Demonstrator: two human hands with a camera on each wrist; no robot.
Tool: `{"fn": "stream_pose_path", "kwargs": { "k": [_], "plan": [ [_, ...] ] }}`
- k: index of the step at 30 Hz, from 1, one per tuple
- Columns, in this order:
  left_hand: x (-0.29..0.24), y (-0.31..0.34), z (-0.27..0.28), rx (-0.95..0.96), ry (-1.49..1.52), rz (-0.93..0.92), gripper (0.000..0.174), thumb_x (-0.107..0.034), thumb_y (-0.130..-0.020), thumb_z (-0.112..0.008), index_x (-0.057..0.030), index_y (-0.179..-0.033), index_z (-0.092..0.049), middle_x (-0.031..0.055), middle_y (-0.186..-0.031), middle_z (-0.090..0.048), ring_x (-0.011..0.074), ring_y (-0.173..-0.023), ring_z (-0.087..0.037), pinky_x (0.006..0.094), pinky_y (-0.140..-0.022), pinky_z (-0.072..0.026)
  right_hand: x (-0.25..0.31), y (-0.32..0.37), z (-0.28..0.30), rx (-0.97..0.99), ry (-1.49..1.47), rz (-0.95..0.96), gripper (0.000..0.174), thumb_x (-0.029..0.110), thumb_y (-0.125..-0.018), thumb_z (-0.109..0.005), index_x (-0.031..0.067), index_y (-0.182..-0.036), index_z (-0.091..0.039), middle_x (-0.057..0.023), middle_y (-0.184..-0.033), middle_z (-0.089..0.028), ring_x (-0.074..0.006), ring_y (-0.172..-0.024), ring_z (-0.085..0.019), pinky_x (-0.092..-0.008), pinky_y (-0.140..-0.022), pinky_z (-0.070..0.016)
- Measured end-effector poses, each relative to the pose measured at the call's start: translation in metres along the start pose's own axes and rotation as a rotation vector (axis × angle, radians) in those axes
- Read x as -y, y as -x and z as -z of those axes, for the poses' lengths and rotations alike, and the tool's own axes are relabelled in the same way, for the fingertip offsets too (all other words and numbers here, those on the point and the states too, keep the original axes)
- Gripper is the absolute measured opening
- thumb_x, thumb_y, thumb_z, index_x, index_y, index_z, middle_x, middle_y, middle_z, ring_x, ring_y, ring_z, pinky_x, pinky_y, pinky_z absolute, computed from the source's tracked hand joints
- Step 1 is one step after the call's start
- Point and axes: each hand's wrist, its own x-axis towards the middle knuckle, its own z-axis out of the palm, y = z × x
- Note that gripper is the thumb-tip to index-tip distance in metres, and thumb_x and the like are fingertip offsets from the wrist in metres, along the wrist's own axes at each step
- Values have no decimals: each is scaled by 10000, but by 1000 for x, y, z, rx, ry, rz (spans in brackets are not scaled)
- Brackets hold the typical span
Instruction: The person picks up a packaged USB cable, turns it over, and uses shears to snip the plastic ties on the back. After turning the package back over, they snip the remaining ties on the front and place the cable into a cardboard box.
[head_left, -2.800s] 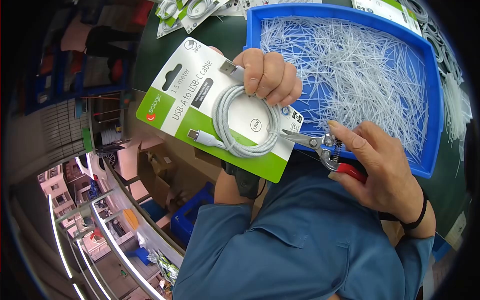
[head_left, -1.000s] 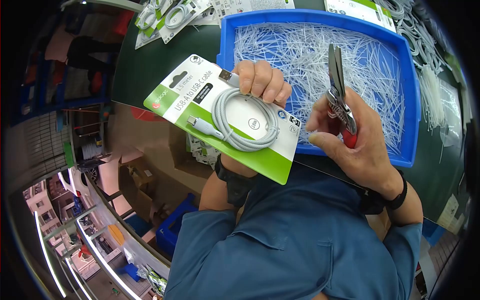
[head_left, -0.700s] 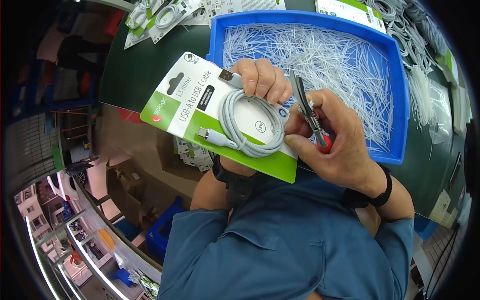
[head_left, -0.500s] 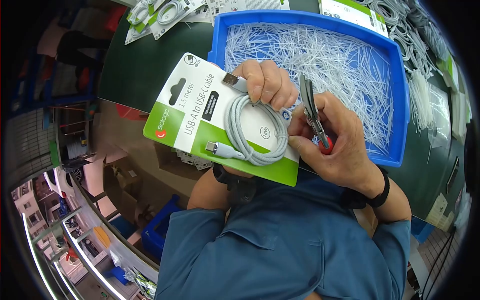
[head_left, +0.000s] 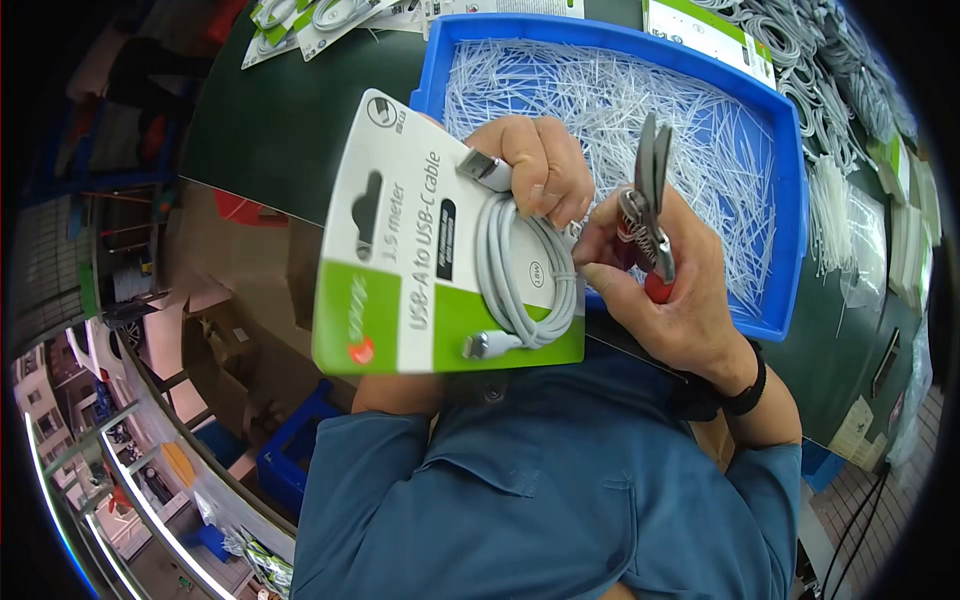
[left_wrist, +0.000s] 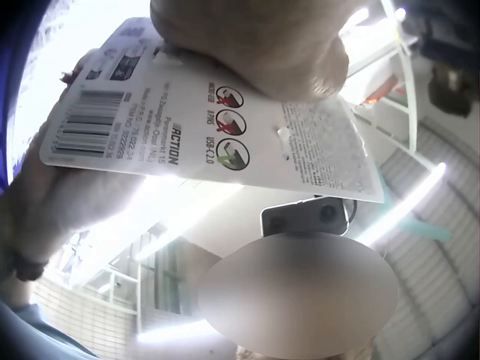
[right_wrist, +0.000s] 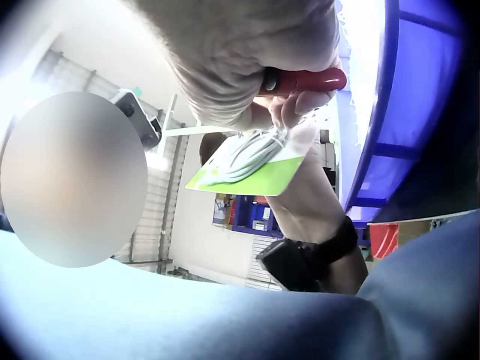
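- We see a dark green table [head_left: 270, 120] stretching across the top of the head view.
- Beneath its edge we make out cardboard boxes [head_left: 300, 275] and a blue crate [head_left: 290, 455] on the floor.
- Long strip lights [left_wrist: 409, 211] glow bright white overhead.

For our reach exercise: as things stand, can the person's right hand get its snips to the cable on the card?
Probably yes. The right hand grips the snips beside the card, blades turned away, nothing between them and the cable; the left hand covers only its top.
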Motion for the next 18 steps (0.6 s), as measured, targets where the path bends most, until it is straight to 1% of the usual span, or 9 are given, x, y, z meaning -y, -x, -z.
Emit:
{"fn": "stream_pose_path", "kwargs": {
  "k": [1,4,7,8,10,12,14,15,18],
  "plan": [
    [-3,1,0,25,-42,4,456,-503,-978,-751,-83,-857,-620,43,-704,-525,191,-693,-560,345,-691,-505,1,1,0,-17,-66,-33,362,-12,-872,-792,4,-1170,-586,-60,-928,-699,-108,-839,-700,-277,-759,-582],
    [-2,3,-23,-194,-44,-6,529,-570,-1038,-639,-82,-836,-611,72,-799,-548,172,-751,-548,310,-699,-499,6,1,-1,-14,-85,-99,349,-9,-883,-795,0,-1160,-584,-53,-935,-696,-95,-877,-687,-269,-790,-575],
    [-2,4,-56,-431,-427,-13,680,-635,-1109,-402,-94,-725,-552,70,-766,-540,165,-698,-521,316,-644,-466,7,2,-1,-14,-74,-193,357,19,-865,-829,-4,-1130,-590,-48,-919,-687,-93,-873,-676,-269,-792,-569],
    [-1,0,-64,-451,-611,-20,689,-628,-1115,-372,-93,-714,-539,65,-757,-535,166,-685,-518,321,-626,-455,7,-1,-2,-13,-86,-209,363,32,-855,-844,-5,-1116,-593,-47,-912,-684,-93,-866,-672,-271,-789,-568],
    [-5,-10,-79,-549,-805,-47,688,-606,-1117,-364,-88,-687,-506,63,-721,-518,182,-633,-503,342,-574,-422,9,-4,2,6,25,-233,364,67,-828,-870,-1,-1067,-603,-41,-891,-675,-95,-839,-659,-278,-771,-557],
    [0,-17,-90,-630,-903,-121,688,-584,-1115,-369,-80,-661,-482,75,-677,-501,220,-565,-484,368,-518,-385,13,-7,-1,-22,112,-212,322,80,-808,-859,25,-1009,-613,-13,-840,-633,-84,-759,-583,-261,-687,-489],
    [2,-20,-91,-604,-1094,-179,703,-582,-1117,-338,-73,-652,-474,93,-659,-486,259,-540,-480,385,-499,-371,14,-9,-6,-91,164,-203,300,158,-812,-862,54,-887,-591,5,-745,-553,-81,-680,-491,-275,-606,-409],
    [3,-20,-93,-599,-1176,-183,710,-587,-1117,-323,-69,-655,-472,101,-659,-476,274,-543,-482,392,-500,-370,13,-9,-9,-121,155,-222,290,148,-808,-856,56,-865,-586,5,-716,-527,-81,-668,-486,-280,-597,-406],
    [-5,-23,-97,-541,-1205,-213,724,-630,-1099,-325,-64,-671,-473,106,-684,-516,279,-568,-508,400,-510,-368,21,-15,-15,-110,60,-172,287,120,-809,-830,52,-914,-573,10,-777,-534,-72,-686,-472,-275,-598,-403]
  ]
}}
